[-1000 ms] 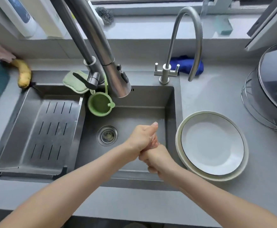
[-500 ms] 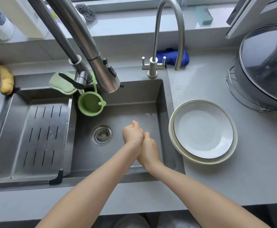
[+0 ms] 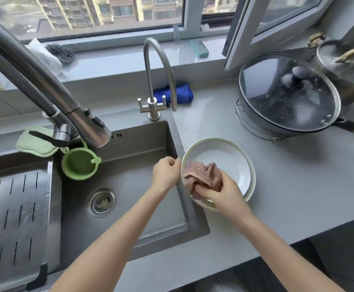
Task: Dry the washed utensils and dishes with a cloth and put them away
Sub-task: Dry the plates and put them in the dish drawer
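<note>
Two stacked white plates (image 3: 230, 157) with a pale green rim sit on the grey counter just right of the sink. My right hand (image 3: 224, 192) grips a crumpled pink cloth (image 3: 203, 175) and presses it onto the left part of the top plate. My left hand (image 3: 166, 172) is curled at the left rim of the plates, fingertips pinched at the edge; whether it holds the rim is unclear.
The steel sink (image 3: 129, 186) with a drain rack (image 3: 14, 218) lies to the left, and two taps (image 3: 159, 81) rise behind it. A green strainer (image 3: 80, 165) hangs in the sink. A lidded wok (image 3: 287, 95) stands at the right. A blue cloth (image 3: 178, 94) lies behind the small tap.
Both hands left the sink, where they were clasped together, and moved right to the plates. The pink cloth now shows in my right hand. The camera tilted up toward the window.
</note>
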A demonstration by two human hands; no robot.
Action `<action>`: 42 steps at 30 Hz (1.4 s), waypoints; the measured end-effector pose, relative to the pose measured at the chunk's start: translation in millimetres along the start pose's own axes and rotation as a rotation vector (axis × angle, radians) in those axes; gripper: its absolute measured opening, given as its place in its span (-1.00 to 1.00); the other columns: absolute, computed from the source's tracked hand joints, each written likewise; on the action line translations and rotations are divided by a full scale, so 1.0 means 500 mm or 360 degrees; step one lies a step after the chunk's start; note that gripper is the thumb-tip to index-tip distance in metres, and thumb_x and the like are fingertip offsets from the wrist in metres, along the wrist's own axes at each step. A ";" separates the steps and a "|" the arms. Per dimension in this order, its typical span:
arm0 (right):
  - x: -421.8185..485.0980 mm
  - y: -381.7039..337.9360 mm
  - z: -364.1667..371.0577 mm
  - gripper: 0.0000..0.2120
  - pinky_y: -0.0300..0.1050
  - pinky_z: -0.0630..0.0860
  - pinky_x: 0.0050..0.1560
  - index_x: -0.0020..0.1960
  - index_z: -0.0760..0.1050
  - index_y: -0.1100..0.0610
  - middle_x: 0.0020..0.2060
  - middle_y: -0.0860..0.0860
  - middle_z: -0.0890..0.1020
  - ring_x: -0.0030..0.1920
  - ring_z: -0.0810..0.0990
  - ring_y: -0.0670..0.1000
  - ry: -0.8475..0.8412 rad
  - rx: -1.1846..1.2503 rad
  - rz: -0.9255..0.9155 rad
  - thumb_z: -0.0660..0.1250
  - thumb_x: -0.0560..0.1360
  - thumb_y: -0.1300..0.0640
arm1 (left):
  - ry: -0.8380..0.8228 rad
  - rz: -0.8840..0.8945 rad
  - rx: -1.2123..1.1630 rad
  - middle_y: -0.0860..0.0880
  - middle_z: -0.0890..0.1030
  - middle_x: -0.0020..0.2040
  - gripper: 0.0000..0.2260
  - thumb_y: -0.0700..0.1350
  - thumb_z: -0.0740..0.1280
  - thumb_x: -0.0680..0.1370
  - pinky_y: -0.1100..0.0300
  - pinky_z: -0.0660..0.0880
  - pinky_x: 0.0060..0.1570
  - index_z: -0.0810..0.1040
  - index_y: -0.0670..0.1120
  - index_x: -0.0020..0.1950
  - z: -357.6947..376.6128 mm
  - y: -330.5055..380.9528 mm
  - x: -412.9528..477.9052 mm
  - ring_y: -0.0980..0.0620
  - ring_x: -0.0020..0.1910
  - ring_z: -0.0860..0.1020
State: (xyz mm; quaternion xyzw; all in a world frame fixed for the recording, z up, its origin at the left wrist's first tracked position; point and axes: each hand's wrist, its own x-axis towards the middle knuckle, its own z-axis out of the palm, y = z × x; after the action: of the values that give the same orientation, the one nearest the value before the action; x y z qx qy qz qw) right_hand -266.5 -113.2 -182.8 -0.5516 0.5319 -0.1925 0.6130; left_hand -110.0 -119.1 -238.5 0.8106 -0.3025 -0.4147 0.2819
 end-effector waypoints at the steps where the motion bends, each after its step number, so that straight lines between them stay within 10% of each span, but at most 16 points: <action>1: -0.003 -0.011 -0.036 -0.75 -0.29 0.56 -0.13 0.03 0.51 0.09 -0.12 0.01 0.69 -0.15 0.67 -0.11 0.0049 0.0076 -0.0005 0.42 0.42 0.33 | 0.0033 0.0084 0.0236 -0.10 0.56 -0.26 -0.72 0.04 0.21 0.56 0.05 0.46 -0.20 0.45 -0.14 -0.20 0.019 0.008 0.001 -0.11 -0.22 0.52; 8: 0.013 -0.019 -0.194 -0.69 -0.12 0.50 -0.13 0.16 0.47 0.17 -0.02 0.08 0.64 -0.09 0.58 0.01 0.0410 0.0213 -0.0080 0.37 0.45 0.37 | 0.0072 0.0192 0.1127 -0.15 0.59 0.04 -0.66 0.04 0.30 0.55 0.12 0.33 -0.23 0.33 -0.19 0.11 0.074 0.035 0.010 -0.17 0.02 0.57; 12: 0.016 -0.015 -0.225 -0.74 -0.32 0.48 -0.32 0.04 0.50 0.08 -0.11 0.01 0.64 -0.18 0.59 -0.06 0.0371 0.0195 -0.0086 0.36 0.45 0.37 | 0.0029 0.0260 0.1102 -0.22 0.59 0.04 -0.95 -0.28 0.16 0.54 0.10 0.32 -0.21 0.29 -0.17 -0.04 0.062 0.045 0.015 -0.23 0.02 0.54; 21: 0.035 0.001 -0.245 -0.75 -0.30 0.48 -0.30 0.09 0.50 0.12 -0.11 -0.01 0.64 -0.18 0.59 -0.08 0.0398 0.0310 -0.0052 0.37 0.46 0.32 | 0.0128 0.0322 0.1203 -0.02 0.33 -0.34 -0.76 -0.36 0.14 0.46 0.16 0.16 -0.42 0.17 -0.12 -0.31 0.042 0.071 -0.007 -0.11 -0.23 0.36; 27: 0.068 0.046 -0.253 -0.85 -0.03 0.56 -0.09 0.06 0.51 0.08 -0.05 0.07 0.65 -0.16 0.60 0.00 0.0517 0.0535 0.0165 0.36 0.50 0.21 | -0.0006 0.0255 0.0812 -0.05 0.33 -0.29 -0.90 -0.33 0.09 0.49 0.16 0.20 -0.44 0.22 -0.17 -0.09 0.031 0.087 -0.018 -0.03 -0.32 0.29; 31: 0.078 0.068 -0.252 -0.82 -0.12 0.54 -0.20 0.12 0.50 0.09 -0.03 0.08 0.65 -0.13 0.61 0.01 0.0479 0.0658 0.0238 0.34 0.52 0.16 | -0.0200 -0.0044 0.0256 -0.07 0.42 -0.18 -0.95 -0.24 0.09 0.55 0.02 0.59 -0.22 0.23 -0.17 -0.02 0.037 0.096 -0.015 -0.02 -0.33 0.47; 34: 0.081 0.080 -0.252 -0.80 -0.07 0.53 -0.11 0.14 0.51 0.07 0.02 0.08 0.66 -0.05 0.62 0.05 0.0487 0.0723 0.0264 0.33 0.53 0.12 | -0.0279 -0.0243 -0.0193 -0.18 0.52 -0.03 -0.79 -0.22 0.13 0.56 0.17 0.59 -0.44 0.34 -0.29 0.15 0.049 0.094 -0.014 0.02 -0.31 0.56; 42: 0.062 0.072 -0.281 -0.86 -0.07 0.53 -0.10 0.06 0.53 0.03 -0.11 0.01 0.66 -0.11 0.61 -0.01 0.0505 0.0772 0.0201 0.26 0.56 0.18 | -0.0540 -0.0496 -0.0502 -0.14 0.51 -0.20 -0.77 -0.44 0.11 0.41 0.09 0.61 -0.23 0.46 -0.24 -0.04 0.055 0.080 -0.040 -0.09 -0.30 0.55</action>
State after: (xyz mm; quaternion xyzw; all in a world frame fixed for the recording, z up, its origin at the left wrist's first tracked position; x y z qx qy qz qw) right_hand -389.3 -193.5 -203.6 -0.3176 0.5928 -0.3594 0.6469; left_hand -153.1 -136.8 -213.8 0.7124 -0.1487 -0.6248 0.2828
